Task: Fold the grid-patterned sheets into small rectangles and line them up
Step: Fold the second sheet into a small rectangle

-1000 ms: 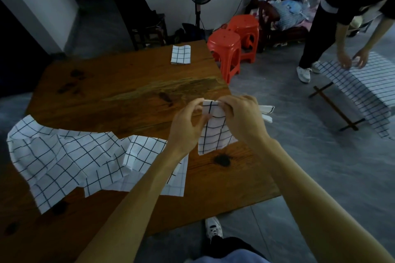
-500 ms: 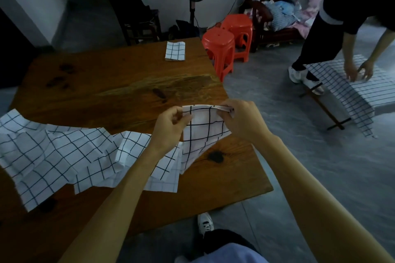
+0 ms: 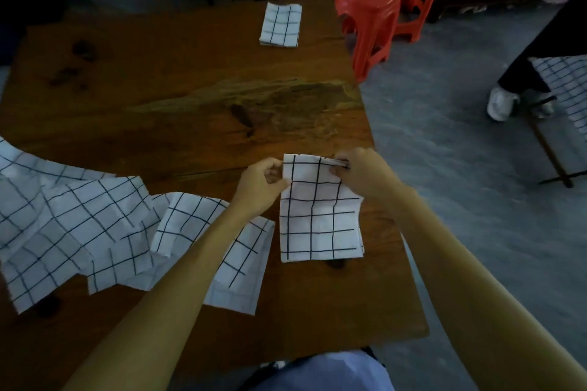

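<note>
Hands pinched the sheet's (image 3: 319,216) top corners, left hand (image 3: 262,186) and right hand (image 3: 362,174), over the worktop (image 3: 190,111). Mid-fold; next likely halving it, then lining up by the folded one (image 3: 280,25).

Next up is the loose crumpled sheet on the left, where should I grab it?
Take the crumpled sheet by the raised corner nearest the left hand, coming from the right. That flap seems to stand off the table, so fingers can likely pinch it.
</note>
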Demonstrator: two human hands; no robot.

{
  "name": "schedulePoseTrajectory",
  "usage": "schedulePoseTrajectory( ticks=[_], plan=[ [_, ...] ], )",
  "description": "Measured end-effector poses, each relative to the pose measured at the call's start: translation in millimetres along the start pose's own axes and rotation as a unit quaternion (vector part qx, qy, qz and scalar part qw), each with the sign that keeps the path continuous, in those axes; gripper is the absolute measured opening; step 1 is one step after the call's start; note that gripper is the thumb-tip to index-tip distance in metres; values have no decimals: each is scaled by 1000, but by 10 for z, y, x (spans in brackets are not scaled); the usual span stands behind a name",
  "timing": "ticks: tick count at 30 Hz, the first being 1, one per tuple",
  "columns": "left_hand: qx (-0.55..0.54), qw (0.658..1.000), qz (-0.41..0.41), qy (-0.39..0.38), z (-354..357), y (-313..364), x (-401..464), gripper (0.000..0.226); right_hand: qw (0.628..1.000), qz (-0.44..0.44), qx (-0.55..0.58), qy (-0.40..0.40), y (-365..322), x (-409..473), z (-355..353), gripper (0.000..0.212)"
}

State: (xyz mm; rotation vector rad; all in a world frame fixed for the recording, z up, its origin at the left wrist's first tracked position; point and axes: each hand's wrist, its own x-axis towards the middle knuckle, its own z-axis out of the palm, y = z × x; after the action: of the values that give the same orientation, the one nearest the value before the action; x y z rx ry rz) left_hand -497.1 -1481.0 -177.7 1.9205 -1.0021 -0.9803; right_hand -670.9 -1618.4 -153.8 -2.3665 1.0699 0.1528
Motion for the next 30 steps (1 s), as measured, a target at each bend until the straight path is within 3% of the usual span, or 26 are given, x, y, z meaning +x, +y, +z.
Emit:
schedulePoseTrajectory(
  ticks=[3,6,11,15,17,23,30],
  plan=[
    [8,1000,-27,-8,110,-113,332,21,1000,2,-19,-12,163,308,62,21],
    [31,998,-52,-23,200,-246,504,37,1000,6,-15,-12,267,494,135,29],
    [186,979,-74,-48,401,-522,544,58,1000,-19,-18,0,338,555,233,20],
    [279,960,-14,16,487,-548,498,32,999,-36,-13,34,371,540,306,24],
    [303,952,-1,34,502,-559,483,35,997,-44,-3,58,384,512,323,25],
    [253,966,-1,54,442,-618,439,30,994,-64,6,91,342,333,359,10],
    [257,966,0,41,324,-626,260,16,1000,-20,0,-1,199,-102,460,14]
  ],
)
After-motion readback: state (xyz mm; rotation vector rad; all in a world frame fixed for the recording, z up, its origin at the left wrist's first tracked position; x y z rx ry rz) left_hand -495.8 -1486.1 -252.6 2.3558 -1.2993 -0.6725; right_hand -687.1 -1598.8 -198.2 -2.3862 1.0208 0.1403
